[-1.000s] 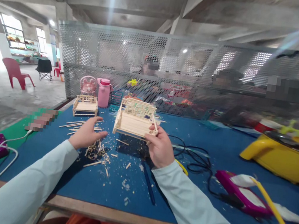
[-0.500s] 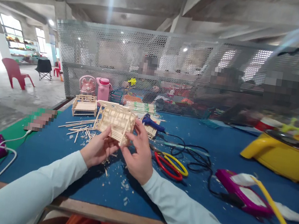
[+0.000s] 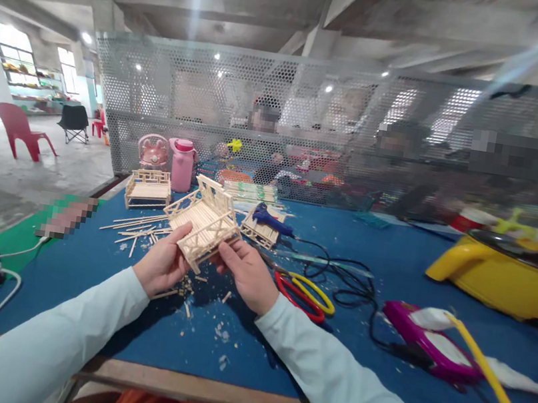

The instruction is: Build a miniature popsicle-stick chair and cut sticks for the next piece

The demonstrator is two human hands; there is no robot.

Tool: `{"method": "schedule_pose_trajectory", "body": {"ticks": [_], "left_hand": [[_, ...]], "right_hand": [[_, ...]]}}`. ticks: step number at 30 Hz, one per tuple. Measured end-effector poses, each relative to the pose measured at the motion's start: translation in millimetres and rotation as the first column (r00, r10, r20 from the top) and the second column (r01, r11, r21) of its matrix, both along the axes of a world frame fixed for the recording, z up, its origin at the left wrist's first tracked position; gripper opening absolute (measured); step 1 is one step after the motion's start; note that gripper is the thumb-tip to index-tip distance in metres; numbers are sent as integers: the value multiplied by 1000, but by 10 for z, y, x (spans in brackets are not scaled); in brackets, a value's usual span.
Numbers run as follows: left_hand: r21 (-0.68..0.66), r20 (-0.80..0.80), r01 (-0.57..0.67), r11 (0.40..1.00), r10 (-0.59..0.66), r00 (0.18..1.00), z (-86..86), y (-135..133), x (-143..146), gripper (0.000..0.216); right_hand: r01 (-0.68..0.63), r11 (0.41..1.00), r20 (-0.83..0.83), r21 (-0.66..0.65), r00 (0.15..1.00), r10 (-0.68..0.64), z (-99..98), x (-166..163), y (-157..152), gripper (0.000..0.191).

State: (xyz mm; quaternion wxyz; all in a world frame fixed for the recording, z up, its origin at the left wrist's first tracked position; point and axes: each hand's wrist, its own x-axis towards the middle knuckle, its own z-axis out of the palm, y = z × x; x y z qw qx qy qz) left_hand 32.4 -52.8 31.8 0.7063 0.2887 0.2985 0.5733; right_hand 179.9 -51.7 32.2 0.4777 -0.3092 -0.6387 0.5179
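Stick model [image 3: 203,220] held; glue gun [image 3: 272,220], scissors [image 3: 298,303], loose sticks [image 3: 135,222] near.

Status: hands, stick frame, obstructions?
Left fingers and right fingers gripping stick frame. Frame tilted above blue tabletop. Scissors close right, apparently not obstructing.

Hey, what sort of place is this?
It's likely a craft workshop, though I can't be sure. A slatted wooden model is being held above a blue table, loose wooden sticks lie nearby, and there's what looks like a glue gun.
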Motion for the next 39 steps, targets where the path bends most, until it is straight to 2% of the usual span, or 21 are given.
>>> {"method": "schedule_pose_trajectory", "body": {"ticks": [2,4,6,8,10,12,14,18,21,24,27,29,31,33,35,37,39], "left_hand": [[8,-9,28,1000,-28,1000,-1,-39,57,35],[32,-7,53,998,-53,999,16,-58,82,36],[42,3,43,998,-43,999,41,-51,73,35],[43,20,-4,999,3,1000,63,-25,39,34],[43,43,-54,998,52,998,75,5,-2,33],[41,68,-81,996,78,995,71,25,-27,33],[29,85,-94,995,91,992,54,25,-23,33],[-15,33,-125,992,126,992,13,-44,36,33],[32,-8,-156,987,157,988,6,-121,48,31],[29,61,-63,998,61,996,19,-178,21,28],[-5,139,43,999,-42,989,37,-191,-3,27],[-13,162,29,999,-27,986,51,-168,-12,24],[-22,186,-53,998,56,981,66,-124,-22,17],[-19,198,-151,988,152,968,74,-77,-30,11],[13,183,-209,978,204,962,61,-50,-23,8],[76,146,-223,972,211,967,26,-57,13,13],[142,103,-223,964,210,972,-21,-95,76,23]], "right_hand": [[-35,998,-2,-59,999,35,-31,-21,7,44],[-12,998,65,-54,998,16,-60,-28,-21,46],[59,996,200,74,977,-72,-75,-11,-70,46],[117,946,303,301,929,-211,-65,30,-122,44],[184,857,282,481,893,-350,-30,83,-157,44],[286,792,193,540,873,-447,18,123,-165,42],[327,790,157,518,872,-464,59,135,-152,38],[250,911,206,328,922,-327,78,93,-107,42],[215,967,148,138,961,-235,51,69,-74,44],[161,987,26,3,987,-161,30,75,-25,38],[159,987,-12,-17,987,-160,43,97,7,32],[207,976,35,64,977,-209,72,109,-30,30],[211,945,132,248,959,-249,103,103,-132,32],[94,871,263,482,933,-247,115,74,-270,34],[-49,770,375,636,892,-253,95,27,-380,33],[-34,729,417,683,839,-351,50,-17,-408,32],[93,723,423,685,757,-498,-5,-42,-352,32]]}}
